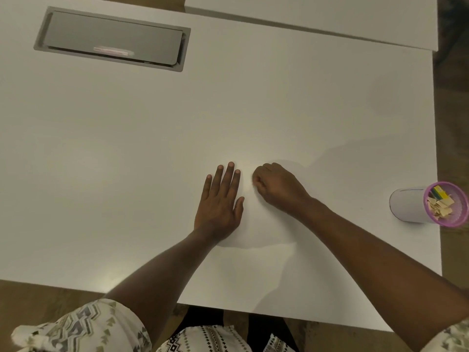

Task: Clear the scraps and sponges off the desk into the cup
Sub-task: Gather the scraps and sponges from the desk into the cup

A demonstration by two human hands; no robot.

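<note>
My left hand (220,199) lies flat on the white desk (127,148), palm down, fingers stretched and nothing under it that I can see. Just to its right, my right hand (276,188) rests on the desk with its fingers curled in; whether it pinches something small is hidden. The cup (416,205) stands at the desk's right edge: white wall, pink-purple mesh rim. Inside it lie several tan scraps (440,207) and yellow and green sponge pieces (438,192). No loose scraps or sponges show on the desk surface.
A grey cable hatch (111,38) is set into the desk at the far left. A second white tabletop (330,13) abuts the far edge. The desk's right edge runs right beside the cup, with wooden floor (454,255) beyond.
</note>
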